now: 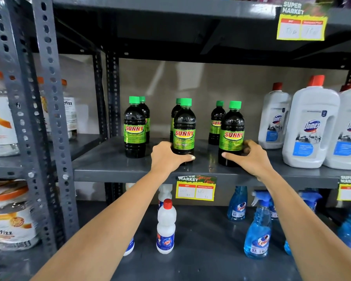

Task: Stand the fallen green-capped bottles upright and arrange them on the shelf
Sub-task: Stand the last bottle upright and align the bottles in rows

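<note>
Your left hand (167, 157) is wrapped around the base of the middle front Sunny bottle (184, 130), and your right hand (249, 157) grips the right front Sunny bottle (232, 134); both stand upright near the shelf's (114, 169) front edge. Six green-capped dark bottles stand in three front-and-back pairs. White Domex jugs (310, 126) crowd the shelf's right end, just beside your right hand.

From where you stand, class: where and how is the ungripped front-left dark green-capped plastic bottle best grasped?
Grip the front-left dark green-capped bottle round its labelled cylindrical middle, coming from the open shelf front. It stands upright, with clear space beside it, so fingers can probably wrap it easily.
</note>
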Demonstrator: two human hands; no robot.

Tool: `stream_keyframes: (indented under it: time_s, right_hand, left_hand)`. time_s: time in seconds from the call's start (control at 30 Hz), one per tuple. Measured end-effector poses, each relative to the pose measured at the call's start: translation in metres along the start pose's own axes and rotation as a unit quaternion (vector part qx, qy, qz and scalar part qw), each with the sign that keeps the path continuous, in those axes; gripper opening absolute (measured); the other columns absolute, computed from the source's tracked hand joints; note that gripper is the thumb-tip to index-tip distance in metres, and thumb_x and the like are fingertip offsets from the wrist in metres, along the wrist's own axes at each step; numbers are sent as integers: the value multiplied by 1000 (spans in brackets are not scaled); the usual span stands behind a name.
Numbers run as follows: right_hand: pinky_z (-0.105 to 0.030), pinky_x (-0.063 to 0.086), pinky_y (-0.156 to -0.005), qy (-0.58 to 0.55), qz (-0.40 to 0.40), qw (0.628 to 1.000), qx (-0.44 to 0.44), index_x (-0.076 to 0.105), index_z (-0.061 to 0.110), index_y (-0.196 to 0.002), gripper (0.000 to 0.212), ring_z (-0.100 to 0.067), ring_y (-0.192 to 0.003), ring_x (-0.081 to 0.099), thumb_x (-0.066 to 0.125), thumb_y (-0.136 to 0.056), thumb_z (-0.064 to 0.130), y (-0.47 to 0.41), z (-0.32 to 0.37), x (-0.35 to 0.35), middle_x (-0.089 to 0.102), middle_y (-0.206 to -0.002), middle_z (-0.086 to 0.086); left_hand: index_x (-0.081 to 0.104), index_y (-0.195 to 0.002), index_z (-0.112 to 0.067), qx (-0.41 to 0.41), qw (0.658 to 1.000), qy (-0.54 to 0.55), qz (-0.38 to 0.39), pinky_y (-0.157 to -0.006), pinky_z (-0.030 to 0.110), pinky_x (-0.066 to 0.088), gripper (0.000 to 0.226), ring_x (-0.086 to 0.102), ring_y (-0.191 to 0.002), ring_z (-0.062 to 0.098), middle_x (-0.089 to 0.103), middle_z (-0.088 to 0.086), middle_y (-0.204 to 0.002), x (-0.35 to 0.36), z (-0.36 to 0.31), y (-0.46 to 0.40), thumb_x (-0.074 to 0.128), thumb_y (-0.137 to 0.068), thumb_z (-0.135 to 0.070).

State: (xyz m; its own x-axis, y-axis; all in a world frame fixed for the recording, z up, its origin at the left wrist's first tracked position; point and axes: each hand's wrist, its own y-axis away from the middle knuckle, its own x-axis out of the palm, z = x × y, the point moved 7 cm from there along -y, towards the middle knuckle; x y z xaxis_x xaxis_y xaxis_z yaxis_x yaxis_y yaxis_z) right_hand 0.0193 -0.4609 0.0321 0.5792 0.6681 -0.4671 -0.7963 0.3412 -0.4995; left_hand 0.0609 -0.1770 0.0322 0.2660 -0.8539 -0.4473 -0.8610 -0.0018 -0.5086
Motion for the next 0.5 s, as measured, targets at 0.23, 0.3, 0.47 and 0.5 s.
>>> stream_keyframes:
  time_s: [0.23, 0.3, 0.47, 0.5]
  right_hand:
    - [-29, 44, -79, 9, 29, 999, 13, 50, 21, -120, 81, -15, -101, 59, 80, -56, 61, 3, -3, 5, 64, -113, 5]
    - [-30, 44, -81, 5, 29, 999, 20, 46, 20, -125, 89, -16, -104, 58, 79, -55, 63, 5, -3, 5, 64, -119, 2]
    - [-42, 35, -109, -57, 24, 997, 51, 7, 23, -152, 124, -25, -137, 38, 81, -59, 60, 11, -1, 2, 36, -154, -7]
    - [-42, 31, -111, -80, 2, 996, 47, 5, 23, -153, 123, -23, -140, 33, 81, -61, 57, 16, 3, 0, 30, -157, -7]
  left_hand:
    - [72, -93, -18, 12, 1000, -5, -5, -71, 29, 49, 47, 61, -79, 14, 71, 1, -87, 0, -1, 3, 89, -61, -48]
    - [71, -93, -18, 24, 1000, -4, -7, -71, 28, 48, 46, 60, -78, 12, 71, -1, -86, 0, -3, 5, 89, -64, -47]
    - [65, -99, -15, 58, 998, 5, -16, -68, 24, 42, 51, 58, -82, 11, 63, -5, -89, -5, -5, 13, 89, -64, -46]
    - [64, -102, -13, 70, 997, -5, -18, -71, 26, 43, 56, 57, -86, 13, 63, -3, -93, -8, -4, 15, 88, -64, -46]
